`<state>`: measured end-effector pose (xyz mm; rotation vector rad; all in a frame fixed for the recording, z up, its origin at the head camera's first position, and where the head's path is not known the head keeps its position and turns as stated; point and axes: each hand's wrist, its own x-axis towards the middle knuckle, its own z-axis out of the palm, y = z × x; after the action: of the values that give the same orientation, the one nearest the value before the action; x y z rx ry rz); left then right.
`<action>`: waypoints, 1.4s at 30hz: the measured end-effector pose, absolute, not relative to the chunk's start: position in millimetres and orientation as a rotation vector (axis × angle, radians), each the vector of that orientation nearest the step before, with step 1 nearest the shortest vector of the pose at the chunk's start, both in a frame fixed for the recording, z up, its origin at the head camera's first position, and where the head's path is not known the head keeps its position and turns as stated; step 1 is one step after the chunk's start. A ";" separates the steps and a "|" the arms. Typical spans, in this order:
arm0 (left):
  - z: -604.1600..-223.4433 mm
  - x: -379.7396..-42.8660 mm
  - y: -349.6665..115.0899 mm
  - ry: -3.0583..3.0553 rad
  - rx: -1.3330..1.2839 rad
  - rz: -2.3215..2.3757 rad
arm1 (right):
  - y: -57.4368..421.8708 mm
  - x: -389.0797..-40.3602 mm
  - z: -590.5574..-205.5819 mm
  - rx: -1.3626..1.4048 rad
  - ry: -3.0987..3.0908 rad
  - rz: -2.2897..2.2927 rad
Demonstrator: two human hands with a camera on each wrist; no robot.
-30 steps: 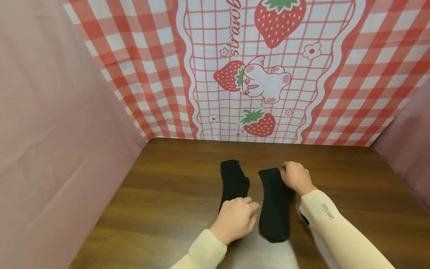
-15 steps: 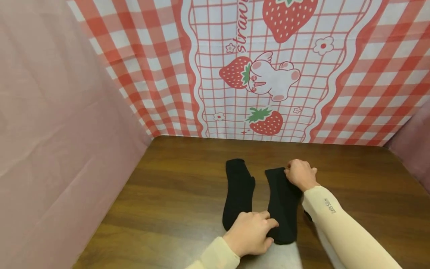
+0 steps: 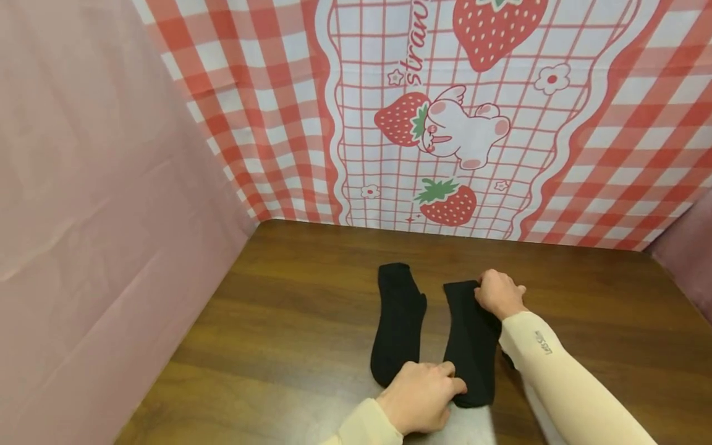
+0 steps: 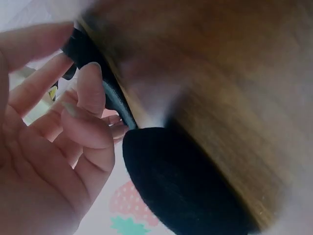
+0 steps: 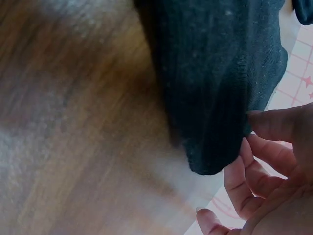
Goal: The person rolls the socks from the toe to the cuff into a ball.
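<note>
Two black socks lie side by side on the wooden table [image 3: 278, 321]. At the toe end of the right sock [image 3: 473, 346], my left hand [image 3: 423, 395] has its thumb and forefinger on the fabric, the other fingers curled. My right hand [image 3: 497, 292] pinches that sock's cuff at its upper right corner; the right wrist view shows thumb and fingertips on the edge of the dark knit [image 5: 205, 88]. Just left of it lies the left sock [image 3: 397, 321], its toe partly behind my left hand. In the left wrist view its rounded toe [image 4: 181, 181] is near my hand.
A red-and-white checked cloth with strawberry prints [image 3: 445, 142] hangs behind the table's far edge. Pink fabric [image 3: 111, 185] covers the left side, and more pink fabric [image 3: 684, 247] hangs at the right.
My left hand has moved from over the left sock, right and nearer, to the right sock's toe, uncovering most of the left sock. My right hand stays at the cuff. The head view shifted slightly.
</note>
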<state>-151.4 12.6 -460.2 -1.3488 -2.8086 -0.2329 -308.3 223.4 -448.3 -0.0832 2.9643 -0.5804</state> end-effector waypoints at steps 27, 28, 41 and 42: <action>-453.5 -148.4 7.9 -2.676 -1.216 -0.204 | 218.6 -300.1 -448.3 -0.038 3.058 -0.936; -451.7 -148.7 7.1 -2.669 -1.210 -0.207 | 217.9 -300.4 -445.4 -0.045 3.072 -0.940; -439.1 -150.9 -6.8 -2.633 -1.143 -0.221 | 211.3 -302.6 -424.5 -0.031 3.090 -1.012; -437.9 -150.9 -8.2 -2.633 -1.136 -0.220 | 210.2 -302.9 -423.4 -0.033 3.090 -1.019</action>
<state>-150.9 -8.2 -437.9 -1.1355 -2.6326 -0.2199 -302.9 210.2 -423.4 -0.0327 3.0903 -1.0190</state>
